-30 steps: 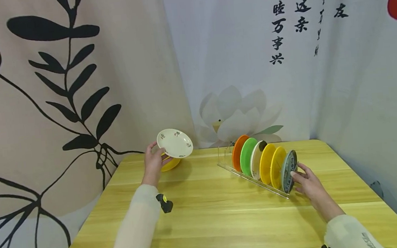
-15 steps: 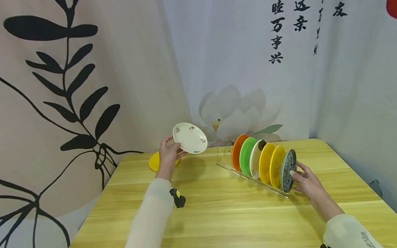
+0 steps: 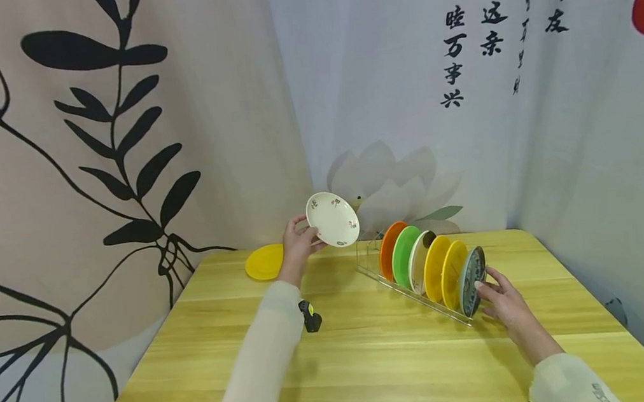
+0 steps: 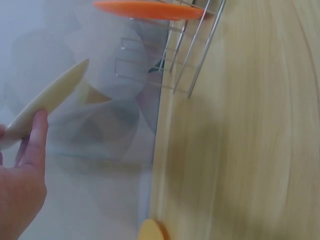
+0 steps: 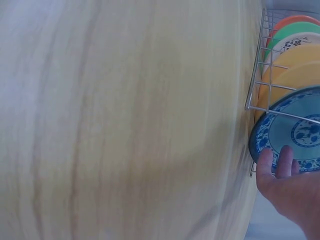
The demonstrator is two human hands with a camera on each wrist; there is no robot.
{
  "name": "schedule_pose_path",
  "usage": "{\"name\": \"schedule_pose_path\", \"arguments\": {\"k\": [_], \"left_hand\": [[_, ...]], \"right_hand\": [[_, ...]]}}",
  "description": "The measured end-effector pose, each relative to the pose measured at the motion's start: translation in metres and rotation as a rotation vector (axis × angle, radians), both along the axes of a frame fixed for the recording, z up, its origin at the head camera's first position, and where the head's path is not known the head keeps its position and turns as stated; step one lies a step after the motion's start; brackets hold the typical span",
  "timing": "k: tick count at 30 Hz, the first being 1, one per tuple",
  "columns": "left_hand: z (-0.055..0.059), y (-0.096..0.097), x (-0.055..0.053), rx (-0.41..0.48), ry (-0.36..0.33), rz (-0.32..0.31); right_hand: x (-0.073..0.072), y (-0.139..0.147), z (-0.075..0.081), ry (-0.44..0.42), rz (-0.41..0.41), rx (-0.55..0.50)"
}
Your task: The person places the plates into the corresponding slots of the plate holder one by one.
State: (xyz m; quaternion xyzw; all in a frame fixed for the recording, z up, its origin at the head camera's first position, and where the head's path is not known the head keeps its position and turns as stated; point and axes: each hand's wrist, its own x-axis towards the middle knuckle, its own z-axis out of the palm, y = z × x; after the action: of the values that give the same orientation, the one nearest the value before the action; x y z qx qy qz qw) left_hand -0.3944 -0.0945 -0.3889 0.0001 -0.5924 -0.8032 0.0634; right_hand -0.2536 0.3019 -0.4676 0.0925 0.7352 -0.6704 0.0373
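Observation:
My left hand (image 3: pixel 298 244) grips the left edge of a white plate (image 3: pixel 334 218) with small printed motifs, thumb on its face. The plate is held tilted in the air, near the left end of a wire dish rack (image 4: pixel 200 65). At the rack's right end my right hand (image 3: pixel 506 303) pinches the edge of a blue patterned plate (image 5: pixel 295 132), which leans in the rack. Beside it stand two yellow plates (image 3: pixel 436 267), a white one with a dark patch (image 3: pixel 418 266), a green one (image 3: pixel 401 255) and an orange one (image 3: pixel 389 249).
A yellow plate (image 3: pixel 265 263) lies flat at the back left of the wooden table (image 3: pixel 370 363). Behind the table's far edge hangs a printed curtain (image 3: pixel 233 106). The rack's left end has bare wire slots beside the orange plate.
My left hand has carried the white plate rightward from above the flat yellow plate towards the rack, uncovering the yellow plate. My right hand stays at the blue patterned plate.

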Motion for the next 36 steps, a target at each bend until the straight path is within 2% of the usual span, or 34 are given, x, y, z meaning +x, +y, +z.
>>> {"name": "schedule_pose_path", "arguments": {"k": [10,22,30,36], "left_hand": [[-0.004,0.022,-0.006,-0.061,0.030,-0.035],[-0.015,0.042,-0.009,-0.074,0.047,-0.033],[-0.023,0.053,-0.010,-0.093,0.074,-0.094],[-0.028,0.064,-0.011,-0.109,0.083,-0.096]], "right_hand": [[0.000,0.000,-0.001,0.008,0.005,-0.010],[-0.001,-0.001,0.001,-0.006,-0.001,0.000],[-0.002,-0.001,0.000,-0.012,0.000,-0.007],[-0.002,0.001,-0.001,-0.007,0.005,0.000]]}}
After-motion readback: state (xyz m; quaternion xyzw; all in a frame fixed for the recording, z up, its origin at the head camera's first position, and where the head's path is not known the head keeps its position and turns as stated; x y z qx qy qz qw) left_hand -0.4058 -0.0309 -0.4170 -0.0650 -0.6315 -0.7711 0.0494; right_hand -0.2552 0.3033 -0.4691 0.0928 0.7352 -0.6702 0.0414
